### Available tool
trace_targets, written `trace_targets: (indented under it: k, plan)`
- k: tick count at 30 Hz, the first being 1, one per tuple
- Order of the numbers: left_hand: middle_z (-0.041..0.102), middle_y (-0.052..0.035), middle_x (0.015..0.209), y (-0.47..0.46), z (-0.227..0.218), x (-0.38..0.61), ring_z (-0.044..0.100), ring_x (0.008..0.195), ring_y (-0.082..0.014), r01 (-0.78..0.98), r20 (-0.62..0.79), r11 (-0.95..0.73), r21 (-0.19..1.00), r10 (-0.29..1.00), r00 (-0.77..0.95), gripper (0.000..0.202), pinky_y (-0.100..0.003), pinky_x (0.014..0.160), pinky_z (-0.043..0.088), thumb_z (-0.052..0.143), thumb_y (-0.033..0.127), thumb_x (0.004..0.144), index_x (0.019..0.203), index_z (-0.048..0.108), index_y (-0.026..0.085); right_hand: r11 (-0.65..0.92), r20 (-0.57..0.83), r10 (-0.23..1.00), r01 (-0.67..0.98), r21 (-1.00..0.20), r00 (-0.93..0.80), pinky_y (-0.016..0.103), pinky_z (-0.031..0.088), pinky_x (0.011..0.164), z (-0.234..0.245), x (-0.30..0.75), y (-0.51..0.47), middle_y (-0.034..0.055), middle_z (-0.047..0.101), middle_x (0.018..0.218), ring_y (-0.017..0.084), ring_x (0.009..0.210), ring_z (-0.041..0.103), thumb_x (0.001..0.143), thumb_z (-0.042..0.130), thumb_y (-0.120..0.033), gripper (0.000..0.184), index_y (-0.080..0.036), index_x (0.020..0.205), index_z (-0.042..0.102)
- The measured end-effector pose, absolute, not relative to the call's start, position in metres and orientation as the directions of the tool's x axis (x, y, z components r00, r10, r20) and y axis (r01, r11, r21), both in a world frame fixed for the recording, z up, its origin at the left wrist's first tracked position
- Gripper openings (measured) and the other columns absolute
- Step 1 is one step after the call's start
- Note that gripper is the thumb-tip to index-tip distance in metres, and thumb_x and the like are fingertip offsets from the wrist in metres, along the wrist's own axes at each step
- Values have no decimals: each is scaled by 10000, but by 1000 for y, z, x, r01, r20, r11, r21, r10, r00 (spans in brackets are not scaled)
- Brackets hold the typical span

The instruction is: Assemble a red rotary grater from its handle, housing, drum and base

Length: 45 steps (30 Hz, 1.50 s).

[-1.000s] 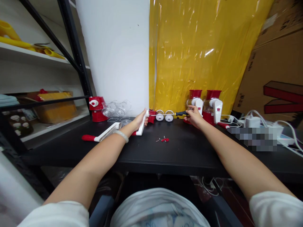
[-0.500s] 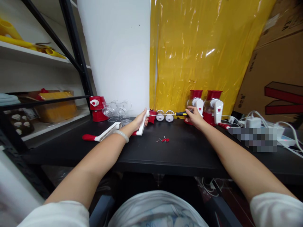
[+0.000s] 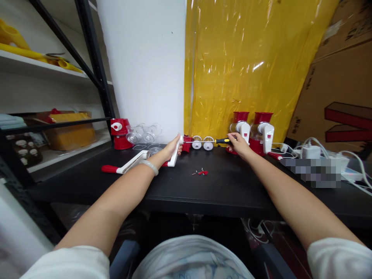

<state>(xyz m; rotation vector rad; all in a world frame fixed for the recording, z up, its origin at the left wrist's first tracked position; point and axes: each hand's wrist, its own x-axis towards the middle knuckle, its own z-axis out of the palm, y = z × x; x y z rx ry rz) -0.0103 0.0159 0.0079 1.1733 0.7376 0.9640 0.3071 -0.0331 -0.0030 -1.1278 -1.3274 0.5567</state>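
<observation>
My left hand [image 3: 171, 148] is closed round a white crank handle [image 3: 175, 153] that stands upright on the black table [image 3: 226, 186], with a small red part [image 3: 187, 142] at its top. My right hand [image 3: 237, 143] grips a screwdriver [image 3: 215, 141] with a black and yellow handle. Its shaft lies level and its tip meets the red part on the crank. Two small white wheels [image 3: 202, 143] sit just behind the shaft. A few loose screws and a red bit [image 3: 200, 172] lie on the table in front.
Two red and white grinders [image 3: 253, 131] stand behind my right hand. Another crank with a red grip [image 3: 123, 167], a red grinder body [image 3: 119, 133] and clear cups [image 3: 144, 134] lie left. Chargers and white cables [image 3: 316, 152] are at the right. Shelving stands left, cardboard boxes right.
The fingers of my right hand have shifted slightly on the screwdriver handle. My left hand and the crank stay where they were.
</observation>
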Motion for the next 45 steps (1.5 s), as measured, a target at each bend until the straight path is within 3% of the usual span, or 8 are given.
trace_targets:
  k: [4, 7, 9, 12, 18, 25, 30, 45]
  plan:
    - [388, 41, 504, 16, 8, -11, 357, 357, -61, -222, 13, 90, 971, 906, 423, 516, -170, 345, 284, 462, 645, 854, 652, 450, 171, 320, 355, 904, 171, -932, 237, 215, 458, 382, 1, 303, -37, -51, 539, 594, 104, 396, 544, 853, 524, -534, 358, -228, 1029, 463]
    - [383, 43, 497, 18, 8, -12, 354, 355, -61, -229, 14, 88, 969, 912, 410, 527, -170, 342, 287, 475, 663, 837, 646, 442, 173, 263, 262, 943, 22, -965, 205, 289, 542, 446, 5, 299, -41, -33, 563, 754, 128, 493, 617, 853, 487, -347, 234, -266, 1064, 428]
    - [381, 44, 495, 19, 8, -12, 348, 353, -60, -236, 13, 91, 967, 914, 406, 534, -170, 342, 290, 480, 672, 829, 643, 440, 173, 270, 261, 948, -22, -963, 183, 316, 569, 481, 7, 298, -43, -27, 555, 825, 129, 537, 631, 779, 489, -225, 305, -277, 1072, 420]
    - [389, 39, 499, 20, 7, -12, 354, 355, -61, -232, 14, 88, 969, 914, 406, 529, -168, 341, 290, 471, 663, 839, 644, 441, 173, 286, 276, 941, -25, -958, 197, 320, 576, 488, 8, 298, -44, -22, 541, 839, 128, 549, 623, 690, 488, -160, 413, -276, 1079, 409]
    - [378, 44, 500, 19, 6, -11, 347, 355, -58, -211, 2, 94, 973, 911, 412, 520, -165, 344, 285, 460, 646, 856, 653, 454, 168, 278, 268, 937, -14, -960, 222, 300, 570, 478, 8, 298, -44, -23, 540, 818, 118, 529, 609, 677, 487, -167, 419, -277, 1071, 396]
    - [387, 39, 509, 20, 6, -11, 350, 357, -59, -203, 13, 80, 976, 909, 417, 527, -169, 345, 280, 442, 646, 863, 643, 449, 168, 280, 273, 933, 2, -960, 237, 279, 572, 484, 7, 296, -44, -18, 553, 828, 98, 498, 608, 758, 512, -154, 375, -259, 1098, 394]
    - [396, 37, 511, 18, 7, -11, 358, 358, -59, -218, 13, 79, 973, 919, 394, 507, -166, 347, 280, 472, 637, 854, 660, 459, 168, 307, 305, 932, 22, -951, 197, 276, 579, 513, 4, 297, -43, -37, 557, 800, 80, 469, 593, 836, 503, -191, 323, -265, 1125, 381]
    - [382, 37, 488, 14, 9, -12, 354, 359, -68, -208, 12, 80, 975, 913, 407, 515, -173, 352, 297, 438, 627, 874, 634, 456, 172, 293, 299, 932, 58, -954, 205, 282, 573, 502, 1, 300, -41, -47, 590, 666, 90, 421, 570, 886, 535, -281, 307, -250, 1159, 398]
